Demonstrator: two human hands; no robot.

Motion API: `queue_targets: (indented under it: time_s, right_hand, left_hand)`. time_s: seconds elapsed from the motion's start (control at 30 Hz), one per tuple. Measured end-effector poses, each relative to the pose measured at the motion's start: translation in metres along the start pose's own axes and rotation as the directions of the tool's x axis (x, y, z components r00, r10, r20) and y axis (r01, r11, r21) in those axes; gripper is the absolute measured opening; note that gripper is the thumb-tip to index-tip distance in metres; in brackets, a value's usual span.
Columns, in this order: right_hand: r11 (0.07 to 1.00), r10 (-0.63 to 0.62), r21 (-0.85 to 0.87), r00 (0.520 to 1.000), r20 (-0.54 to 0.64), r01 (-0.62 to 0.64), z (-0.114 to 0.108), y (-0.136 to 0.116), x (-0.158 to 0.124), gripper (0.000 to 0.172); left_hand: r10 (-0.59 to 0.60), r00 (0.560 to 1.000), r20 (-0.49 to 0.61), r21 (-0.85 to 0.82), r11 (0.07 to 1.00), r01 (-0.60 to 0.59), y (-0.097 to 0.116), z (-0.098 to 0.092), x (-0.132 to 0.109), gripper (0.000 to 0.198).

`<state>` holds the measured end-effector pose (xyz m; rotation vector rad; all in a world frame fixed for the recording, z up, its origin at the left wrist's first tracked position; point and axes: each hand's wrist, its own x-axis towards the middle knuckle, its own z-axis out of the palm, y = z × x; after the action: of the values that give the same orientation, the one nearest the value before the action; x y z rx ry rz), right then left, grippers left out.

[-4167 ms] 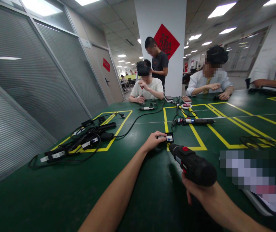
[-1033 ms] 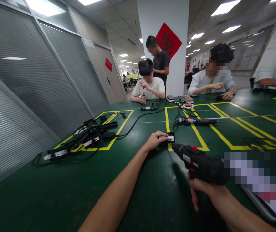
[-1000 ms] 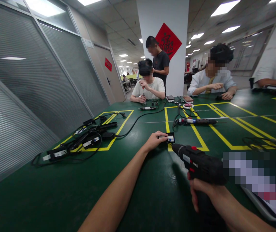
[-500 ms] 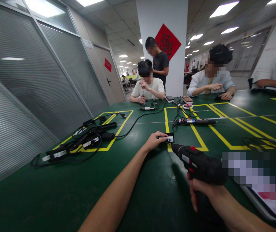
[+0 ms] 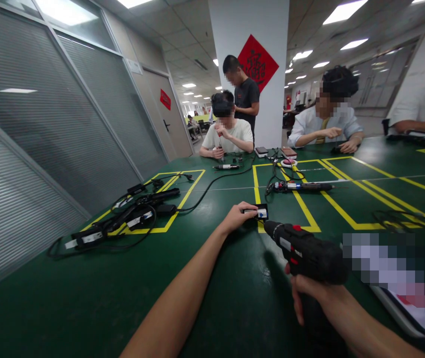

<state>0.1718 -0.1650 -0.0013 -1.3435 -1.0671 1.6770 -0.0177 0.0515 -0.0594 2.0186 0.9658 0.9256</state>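
Observation:
My right hand [image 5: 305, 288] is wrapped round the grip of a black cordless drill [image 5: 309, 251] with red accents. The drill points left and away, its chuck [image 5: 272, 229] close to a small black box [image 5: 265, 208] with a white and blue part [image 5: 262, 214] in it. Whether the bit touches the box, I cannot tell. With fingers closed on its left side, my left hand [image 5: 237, 218] grips the box on the green table [image 5: 212, 278].
Black cabled devices [image 5: 133, 211] lie at the left inside yellow tape. Beyond the box rests an electric screwdriver [image 5: 301, 187] with a coiled cable. A tablet-like object [image 5: 402, 308], partly blurred, lies at right. People [image 5: 230, 134] sit and stand across the table.
Almost nothing differs. The camera view has shifted very slightly; both hands, the drill and the small box keep their places.

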Motion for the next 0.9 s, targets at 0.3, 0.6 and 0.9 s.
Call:
queue_targets:
  time_s: [0.3, 0.6, 0.9]
  right_hand:
    - [1.0, -0.005, -0.031, 1.0, -0.009, 0.004, -0.001, 0.0, 0.001, 0.017]
    - [1.0, -0.006, -0.014, 1.0, 0.01, 0.007, -0.001, 0.006, 0.004, 0.028]
    - [0.997, -0.063, -0.037, 0.998, -0.009, 0.063, 0.003, -0.007, -0.009, 0.023]
  left_hand:
    - [0.016, 1.0, 0.001, 0.001, 1.0, -0.016, 0.003, -0.001, -0.001, 0.031]
    - [-0.003, 1.0, 0.0, 0.007, 1.0, 0.003, 0.003, -0.001, -0.001, 0.031]
    - [-0.007, 1.0, 0.01, 0.011, 1.0, 0.007, 0.002, -0.002, -0.001, 0.031]
